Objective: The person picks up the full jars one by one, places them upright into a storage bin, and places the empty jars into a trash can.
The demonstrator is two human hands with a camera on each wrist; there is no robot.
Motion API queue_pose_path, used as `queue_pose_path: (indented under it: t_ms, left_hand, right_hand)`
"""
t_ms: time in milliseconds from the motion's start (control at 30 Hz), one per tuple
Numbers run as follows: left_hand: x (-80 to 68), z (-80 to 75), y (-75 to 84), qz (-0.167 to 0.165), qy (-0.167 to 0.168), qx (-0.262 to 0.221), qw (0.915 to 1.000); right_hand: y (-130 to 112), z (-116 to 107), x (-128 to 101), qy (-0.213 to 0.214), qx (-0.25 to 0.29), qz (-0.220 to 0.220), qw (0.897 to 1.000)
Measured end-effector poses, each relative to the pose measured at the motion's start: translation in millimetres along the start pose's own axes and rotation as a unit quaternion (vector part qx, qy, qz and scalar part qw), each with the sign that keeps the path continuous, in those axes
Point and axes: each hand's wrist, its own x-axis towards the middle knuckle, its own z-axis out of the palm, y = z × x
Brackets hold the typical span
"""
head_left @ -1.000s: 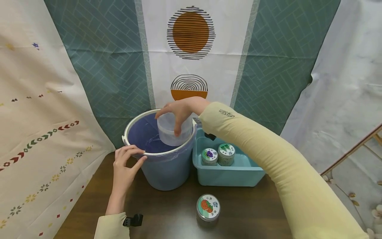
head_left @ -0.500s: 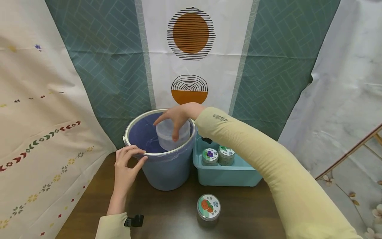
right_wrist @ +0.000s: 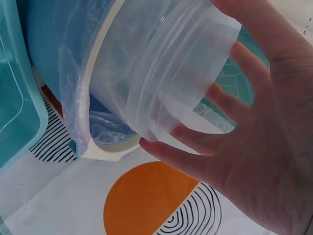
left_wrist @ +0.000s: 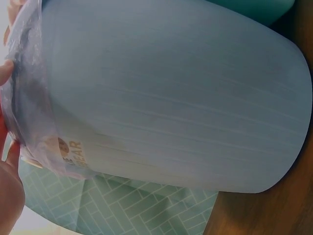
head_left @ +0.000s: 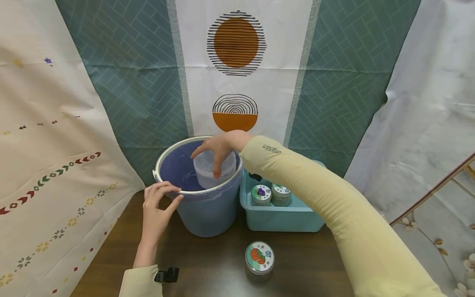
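Note:
A blue trash bin [head_left: 208, 214] with a cream rim and a thin plastic liner stands on the dark wooden table. My left hand [head_left: 157, 206] pinches its near left rim between thumb and fingers; the left wrist view shows the fingertips on the liner's folded edge. A clear, round plastic container [head_left: 204, 171] is in the bin's mouth, and my right hand [head_left: 220, 148] grips it from above. In the right wrist view the fingers [right_wrist: 190, 139] spread around the container's wall. The bin's bottom is hidden.
A teal basin [head_left: 285, 220] right of the bin holds two lidded jars [head_left: 261, 194], partly under the right sleeve. Another jar with an orange-fruit label [head_left: 259, 258] stands on the table in front. Patterned cloths [head_left: 237, 78] hang behind and at the sides.
My right hand has lowered the clear container somewhat deeper into the bin's mouth, with the forearm coming down too. The left hand has stayed on the rim.

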Motion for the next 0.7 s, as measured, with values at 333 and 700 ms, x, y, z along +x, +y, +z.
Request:
queue_pose_path:
  t_ms: [333, 700]
  left_hand:
    - [1.0, -0.5, 0.7, 0.006, 0.000, -0.006, 1.0000]
    - [1.0, 1.9, -0.6, 0.026, 0.015, -0.009, 0.9995]
  right_hand:
    - [4.5, 5.3, 0.0, 0.037, 0.014, -0.003, 0.999]
    - [15.1, 9.7, -3.0, 0.073, 0.033, -0.026, 0.996]
